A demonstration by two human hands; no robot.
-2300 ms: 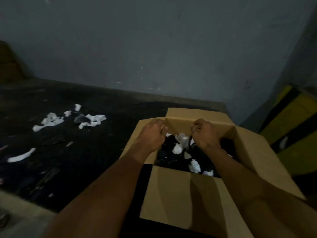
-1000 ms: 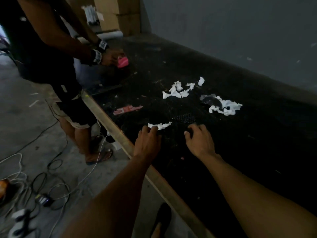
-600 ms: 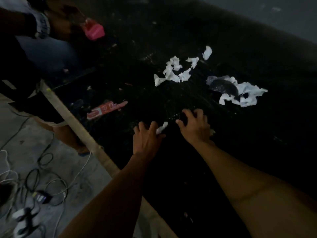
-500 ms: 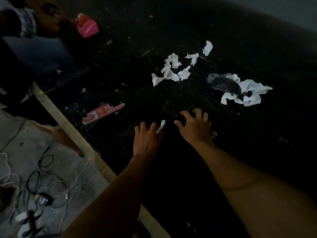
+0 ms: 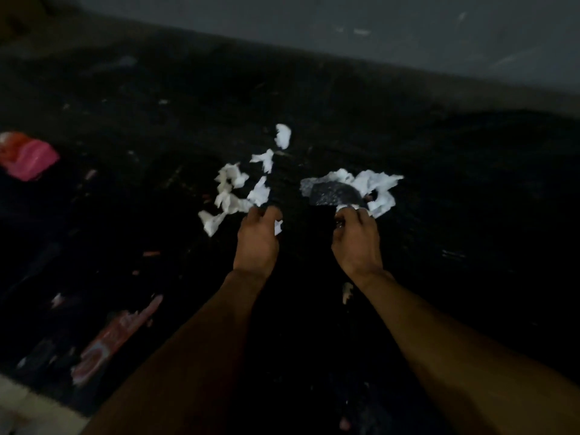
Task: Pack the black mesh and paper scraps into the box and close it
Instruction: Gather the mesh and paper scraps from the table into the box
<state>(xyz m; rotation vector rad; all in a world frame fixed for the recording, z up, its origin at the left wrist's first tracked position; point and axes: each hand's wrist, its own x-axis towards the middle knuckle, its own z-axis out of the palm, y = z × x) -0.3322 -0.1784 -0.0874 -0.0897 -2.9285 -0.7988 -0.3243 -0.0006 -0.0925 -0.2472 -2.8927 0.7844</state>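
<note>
Since the left hand pinches one scrap in curled fingers, grabbing more scraps might spill it; right hand curls at the mesh on the table, grip unclear; box out of view

paper scraps: white, crumpled, matt | mesh: black, grainy | table: black, matt, rough

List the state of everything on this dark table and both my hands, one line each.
left hand, curled, pinching a small white scrap.
right hand, curled at the right pile's near edge; hold unclear.
left scraps, loose, scattered on the table.
black mesh, lying amid the right pile, not yet packed.
red packet, flat near the table's edge.
</note>
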